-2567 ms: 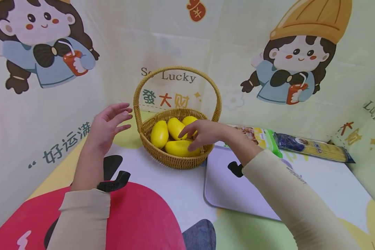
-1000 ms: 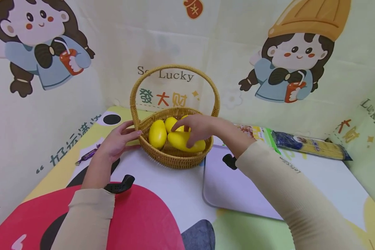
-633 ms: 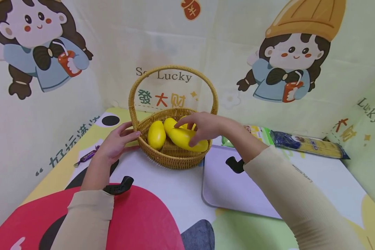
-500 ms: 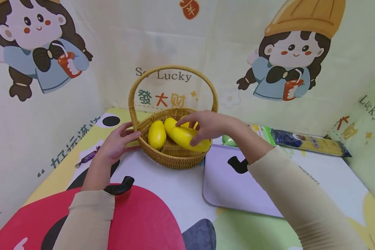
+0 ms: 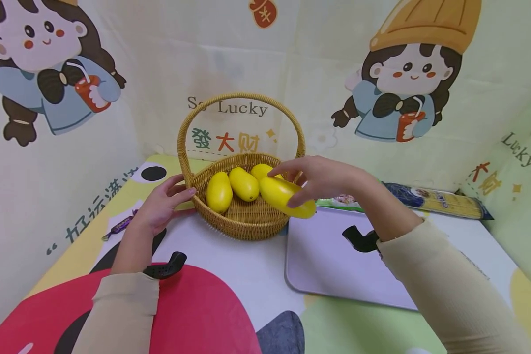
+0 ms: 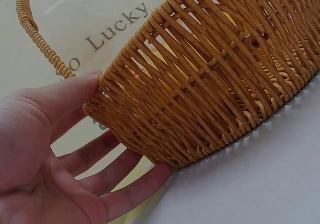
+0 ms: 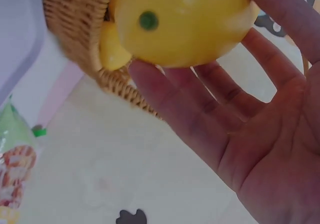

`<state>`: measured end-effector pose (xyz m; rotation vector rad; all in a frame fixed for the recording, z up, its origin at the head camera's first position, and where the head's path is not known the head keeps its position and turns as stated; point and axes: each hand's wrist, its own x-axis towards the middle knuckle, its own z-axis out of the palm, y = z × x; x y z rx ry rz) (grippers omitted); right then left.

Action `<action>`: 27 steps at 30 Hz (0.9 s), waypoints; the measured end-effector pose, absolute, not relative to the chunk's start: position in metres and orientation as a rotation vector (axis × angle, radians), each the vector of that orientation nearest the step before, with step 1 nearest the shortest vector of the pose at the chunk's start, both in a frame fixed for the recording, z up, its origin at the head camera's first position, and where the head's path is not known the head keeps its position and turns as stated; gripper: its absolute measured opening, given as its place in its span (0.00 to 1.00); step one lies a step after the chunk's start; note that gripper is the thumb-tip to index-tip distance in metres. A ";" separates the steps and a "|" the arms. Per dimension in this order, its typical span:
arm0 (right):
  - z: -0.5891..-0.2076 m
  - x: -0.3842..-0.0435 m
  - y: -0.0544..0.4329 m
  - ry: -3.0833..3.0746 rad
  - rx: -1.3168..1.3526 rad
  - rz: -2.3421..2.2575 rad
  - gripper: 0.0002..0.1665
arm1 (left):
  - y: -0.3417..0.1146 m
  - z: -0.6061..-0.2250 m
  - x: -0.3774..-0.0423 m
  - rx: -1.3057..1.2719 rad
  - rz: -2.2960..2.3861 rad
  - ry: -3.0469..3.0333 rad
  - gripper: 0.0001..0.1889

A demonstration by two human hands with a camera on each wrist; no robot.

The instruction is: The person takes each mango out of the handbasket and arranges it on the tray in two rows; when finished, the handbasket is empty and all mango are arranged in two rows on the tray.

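Note:
A yellow mango (image 5: 287, 196) with a green spot (image 7: 148, 20) at one end is gripped between the thumb and fingers of my right hand (image 5: 318, 179). It is tilted over the right rim of the wicker basket (image 5: 248, 230). Inside the basket lie three other mangoes: one at the left (image 5: 219, 192), one in the middle (image 5: 244, 184) and one behind (image 5: 262, 171), partly hidden. My left hand (image 5: 162, 204) holds the basket's left end. In the left wrist view the thumb (image 6: 75, 91) lies at the rim, and the fingers reach round the side below.
A pale purple tray (image 5: 336, 260) lies right of the basket. Behind it are a green-edged food packet (image 5: 342, 202), partly covered by my right arm, and a pack of spaghetti (image 5: 442, 200). A purple-wrapped candy (image 5: 120, 225) lies left of my left hand. Printed cloth walls stand around the table.
My left hand came down and took hold of the basket. My right hand picked up the front mango and moved it up and right, uncovering the middle and back mangoes.

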<state>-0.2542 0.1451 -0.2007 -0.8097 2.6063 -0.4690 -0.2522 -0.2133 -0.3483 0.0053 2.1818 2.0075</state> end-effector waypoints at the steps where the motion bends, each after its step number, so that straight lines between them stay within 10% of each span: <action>1: -0.201 -0.253 0.149 2.601 -0.806 -0.478 0.39 | -0.213 -0.349 -0.252 0.004 2.007 2.180 0.41; 27: -0.209 -0.242 0.210 2.606 -0.604 -0.629 0.39 | -0.213 -0.351 -0.253 -0.016 2.015 2.175 0.40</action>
